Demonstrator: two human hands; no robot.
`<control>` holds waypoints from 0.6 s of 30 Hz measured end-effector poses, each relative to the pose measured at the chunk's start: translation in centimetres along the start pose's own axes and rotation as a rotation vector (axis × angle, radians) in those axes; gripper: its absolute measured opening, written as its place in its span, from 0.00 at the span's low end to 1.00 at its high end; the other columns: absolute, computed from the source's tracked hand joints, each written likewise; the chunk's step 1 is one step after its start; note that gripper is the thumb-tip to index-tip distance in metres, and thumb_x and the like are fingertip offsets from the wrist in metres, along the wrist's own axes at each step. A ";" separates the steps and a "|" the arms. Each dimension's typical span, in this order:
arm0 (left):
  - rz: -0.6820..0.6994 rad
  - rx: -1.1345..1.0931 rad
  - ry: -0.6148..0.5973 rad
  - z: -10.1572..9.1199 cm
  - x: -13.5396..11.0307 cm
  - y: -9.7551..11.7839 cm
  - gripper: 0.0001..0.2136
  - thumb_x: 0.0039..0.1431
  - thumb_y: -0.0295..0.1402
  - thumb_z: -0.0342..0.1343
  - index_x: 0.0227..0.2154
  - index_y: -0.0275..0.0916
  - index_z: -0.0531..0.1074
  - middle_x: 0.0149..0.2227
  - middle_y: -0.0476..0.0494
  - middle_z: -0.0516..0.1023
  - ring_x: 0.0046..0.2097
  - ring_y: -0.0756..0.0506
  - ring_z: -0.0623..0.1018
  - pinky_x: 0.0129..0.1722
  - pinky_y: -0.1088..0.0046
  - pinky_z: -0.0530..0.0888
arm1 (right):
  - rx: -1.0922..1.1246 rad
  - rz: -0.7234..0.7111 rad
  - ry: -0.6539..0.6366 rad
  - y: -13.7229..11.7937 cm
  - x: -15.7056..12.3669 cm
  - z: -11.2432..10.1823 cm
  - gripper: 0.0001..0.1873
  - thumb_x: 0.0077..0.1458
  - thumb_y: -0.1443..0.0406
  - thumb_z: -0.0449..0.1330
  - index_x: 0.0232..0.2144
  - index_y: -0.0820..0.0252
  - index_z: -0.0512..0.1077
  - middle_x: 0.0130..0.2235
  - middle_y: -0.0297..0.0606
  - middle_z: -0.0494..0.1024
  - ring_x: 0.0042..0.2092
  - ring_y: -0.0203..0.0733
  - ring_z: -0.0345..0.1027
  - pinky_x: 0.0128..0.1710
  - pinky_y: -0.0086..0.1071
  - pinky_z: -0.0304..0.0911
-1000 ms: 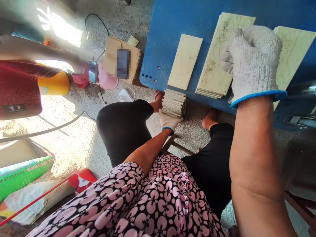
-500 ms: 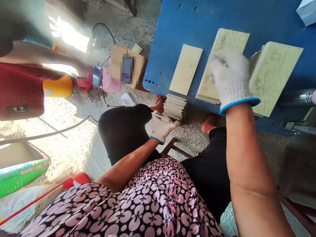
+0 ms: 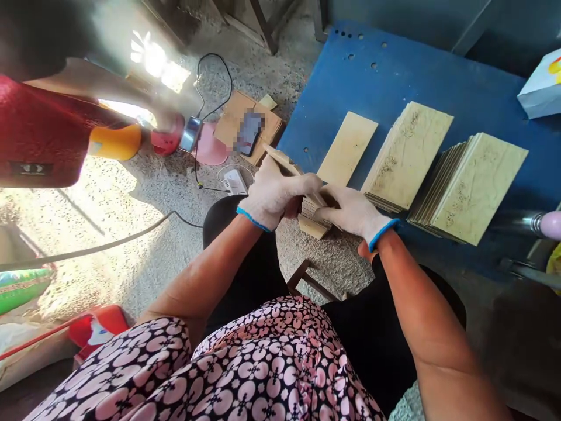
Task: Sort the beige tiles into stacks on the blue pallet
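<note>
- Hands in white gloves with blue cuffs met low in front of the person's body, beside the near edge of a blue desk [image 3: 394,73].
- The right hand [image 3: 355,213] gripped a small stack [image 3: 313,211] of thin, pale boards, its thumb and fingers bent around one side.
- The left hand [image 3: 276,190] was curled at the other side, its thumb reaching across toward the right; its fingers were partly hidden, so whether it gripped anything could not be told.
- A pale strip [image 3: 283,159] showed just beyond the left hand's fingers.
- The small stack sat between the two hands, apart from the three piles on the desk.
- On the desk lay a flat board [image 3: 349,146], then a middle stack [image 3: 409,155], then a taller stack [image 3: 482,187] leaning sideways, its edges fanned.
- A white box [image 3: 541,88] stood at the desk's far right.
- Left of the desk, a phone with a blurred-out screen [image 3: 249,133] lay on brown cardboard [image 3: 228,117], near a white power strip [image 3: 235,182].
</note>
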State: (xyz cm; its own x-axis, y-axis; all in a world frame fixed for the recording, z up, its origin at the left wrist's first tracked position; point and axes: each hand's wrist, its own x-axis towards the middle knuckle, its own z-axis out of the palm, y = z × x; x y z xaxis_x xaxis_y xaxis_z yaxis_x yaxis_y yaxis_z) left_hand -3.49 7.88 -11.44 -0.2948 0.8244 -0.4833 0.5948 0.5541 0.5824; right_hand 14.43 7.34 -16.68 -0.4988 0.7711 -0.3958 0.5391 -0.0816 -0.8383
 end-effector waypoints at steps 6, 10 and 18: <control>0.101 -0.094 0.023 0.2 3.0 2.5 0.29 0.54 0.48 0.61 0.57 0.45 0.69 0.47 0.44 0.78 0.50 0.38 0.77 0.48 0.62 0.76 | 0.028 0.068 0.294 0.8 2.0 -0.9 0.08 0.59 0.59 0.57 0.33 0.54 0.75 0.35 0.40 0.80 0.42 0.50 0.73 0.44 0.41 0.66; 0.109 -0.099 0.000 1.7 6.7 3.0 0.23 0.58 0.49 0.55 0.54 0.46 0.73 0.43 0.45 0.80 0.49 0.41 0.77 0.50 0.64 0.74 | 0.337 0.108 0.482 3.2 3.3 -1.6 0.12 0.57 0.53 0.57 0.33 0.54 0.73 0.35 0.37 0.79 0.42 0.46 0.74 0.42 0.39 0.70; -0.047 -0.211 -0.242 6.3 10.8 2.5 0.17 0.60 0.50 0.53 0.36 0.45 0.78 0.36 0.46 0.81 0.37 0.40 0.80 0.36 0.63 0.75 | 0.726 0.183 0.576 4.2 4.6 -3.2 0.21 0.51 0.45 0.62 0.33 0.53 0.65 0.36 0.34 0.78 0.38 0.42 0.75 0.35 0.36 0.73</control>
State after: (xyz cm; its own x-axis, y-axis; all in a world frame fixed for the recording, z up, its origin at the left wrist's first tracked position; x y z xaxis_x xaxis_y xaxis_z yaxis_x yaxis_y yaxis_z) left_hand -0.48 17.42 -19.28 -0.1167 0.7600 -0.6394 0.4089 0.6235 0.6664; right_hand 16.59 12.59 -20.80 0.0685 0.8850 -0.4605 -0.0759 -0.4556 -0.8869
